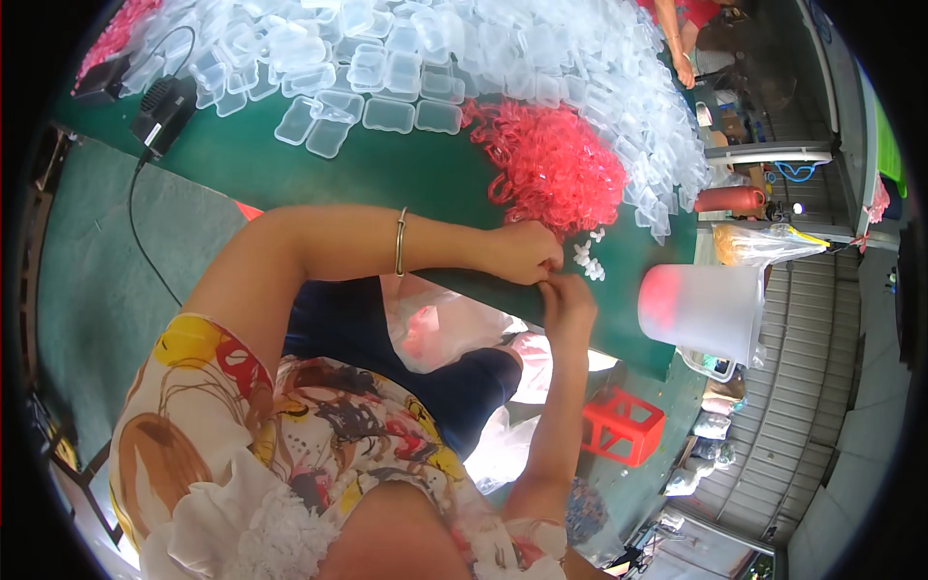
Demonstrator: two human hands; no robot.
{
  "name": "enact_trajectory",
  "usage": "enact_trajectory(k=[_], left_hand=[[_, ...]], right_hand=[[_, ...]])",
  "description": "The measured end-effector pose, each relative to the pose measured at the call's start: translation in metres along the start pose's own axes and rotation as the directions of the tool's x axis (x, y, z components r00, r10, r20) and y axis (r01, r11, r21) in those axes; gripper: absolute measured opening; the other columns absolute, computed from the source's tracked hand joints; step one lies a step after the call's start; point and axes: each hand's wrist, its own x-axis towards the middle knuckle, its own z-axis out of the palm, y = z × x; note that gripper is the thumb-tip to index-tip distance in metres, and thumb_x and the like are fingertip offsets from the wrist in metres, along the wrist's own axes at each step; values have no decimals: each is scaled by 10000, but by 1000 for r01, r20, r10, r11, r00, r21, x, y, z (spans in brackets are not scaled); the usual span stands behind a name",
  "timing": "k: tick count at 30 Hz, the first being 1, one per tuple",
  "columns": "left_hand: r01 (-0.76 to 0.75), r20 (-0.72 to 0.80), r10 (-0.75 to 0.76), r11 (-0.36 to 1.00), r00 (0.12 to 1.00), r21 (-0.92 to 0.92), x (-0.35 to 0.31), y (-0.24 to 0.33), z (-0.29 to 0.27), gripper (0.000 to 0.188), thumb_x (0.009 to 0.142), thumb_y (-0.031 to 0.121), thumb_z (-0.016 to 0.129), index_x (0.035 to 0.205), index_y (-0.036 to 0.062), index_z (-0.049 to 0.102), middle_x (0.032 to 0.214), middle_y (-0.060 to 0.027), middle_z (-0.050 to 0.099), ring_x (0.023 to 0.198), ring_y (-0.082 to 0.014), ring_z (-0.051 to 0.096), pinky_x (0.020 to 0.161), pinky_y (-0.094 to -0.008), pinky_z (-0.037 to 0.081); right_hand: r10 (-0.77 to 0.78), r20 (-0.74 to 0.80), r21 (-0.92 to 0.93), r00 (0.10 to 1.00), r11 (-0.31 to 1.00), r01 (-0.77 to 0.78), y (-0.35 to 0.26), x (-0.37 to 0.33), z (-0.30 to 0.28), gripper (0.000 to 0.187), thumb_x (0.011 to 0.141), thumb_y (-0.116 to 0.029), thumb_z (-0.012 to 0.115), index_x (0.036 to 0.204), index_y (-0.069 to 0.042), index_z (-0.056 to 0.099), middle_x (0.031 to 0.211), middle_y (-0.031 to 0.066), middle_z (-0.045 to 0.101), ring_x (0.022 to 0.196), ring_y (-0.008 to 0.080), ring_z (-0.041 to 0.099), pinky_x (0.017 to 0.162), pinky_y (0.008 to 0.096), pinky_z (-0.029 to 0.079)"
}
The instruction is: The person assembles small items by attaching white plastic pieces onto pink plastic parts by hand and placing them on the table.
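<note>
My left hand [525, 251], with a gold bangle on the wrist, is closed at the near edge of the green table [329, 184]. Its fingertips meet those of my right hand [568, 300], which is also pinched closed. Whatever lies between the fingers is hidden or too small to make out. Just beyond my left hand spreads a heap of glossy red plastic loops [556, 159]. A few small white pieces [587, 257] lie to the right of that hand.
Clear plastic boxes [425, 43] are heaped across the far side. A translucent bucket [710, 309] with something pink inside stands at right. Below it is a red stool [623, 425]. A black corded device [162, 111] sits at left. Another person's hand [684, 72] shows at upper right.
</note>
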Motion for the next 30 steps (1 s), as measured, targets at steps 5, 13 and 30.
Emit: enact_trajectory(k=[5,13,30], left_hand=[[19,52,-20,1000,998,21,-1,-2,-1,186,692,84,615,867,24,632,732,-150,613,691,-302,616,627,-378,467],[142,-8,-243,593,970,-793,11,19,-22,126,818,95,581,934,49,597,739,-19,577,563,-87,526,466,-196,375],[-145,-95,131,977,987,-157,3,6,-5,279,718,156,676,985,84,639,736,-96,575,678,-207,573,618,-340,460]], right_hand=[[-5,6,-11,1000,1000,5,0,-5,3,95,736,-13,645,825,-26,616,785,144,593,696,335,583,598,375,463],[268,-240,236,933,949,-212,13,1,15,274,809,-16,623,1073,12,554,855,91,602,703,150,564,655,266,467],[608,108,912,787,255,-322,6,-11,7,292,881,-33,542,1162,24,487,978,108,579,749,149,590,624,232,489]])
